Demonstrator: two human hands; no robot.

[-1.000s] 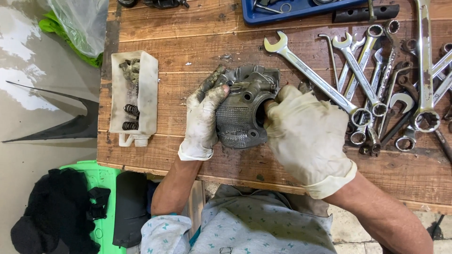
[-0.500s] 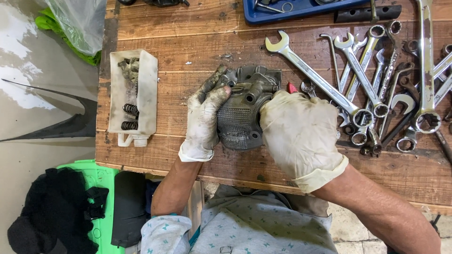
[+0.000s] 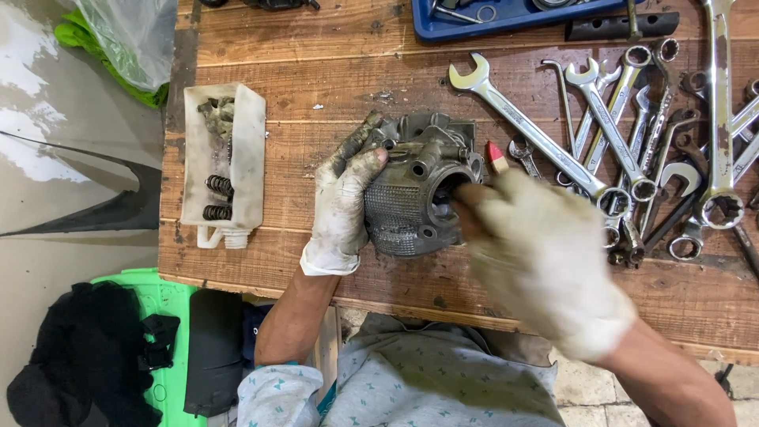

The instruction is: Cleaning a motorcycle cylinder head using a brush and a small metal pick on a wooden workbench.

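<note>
A grey metal engine part (image 3: 419, 186) is lying on the wooden table (image 3: 332, 47), near the front edge and just in front of the person; it is looking dull and greasy, with a finely ribbed patch on its near left side, several small round bosses on top and a wide round opening on its right side; its long axis is running from the near edge towards the far edge, tilted slightly right, and the round opening is facing right, towards the spanners (image 3: 632, 150). The left hand (image 3: 341, 202), in a dirty white glove, is curling around the part's left side, fingers over the top edge and gripping it; the right hand (image 3: 545, 261), also gloved and blurred, is closing loosely with its fingertips at the round opening; whether it is holding anything I cannot tell. A white plastic tray (image 3: 245, 150) with springs (image 3: 217, 198) is sitting well to the left.
</note>
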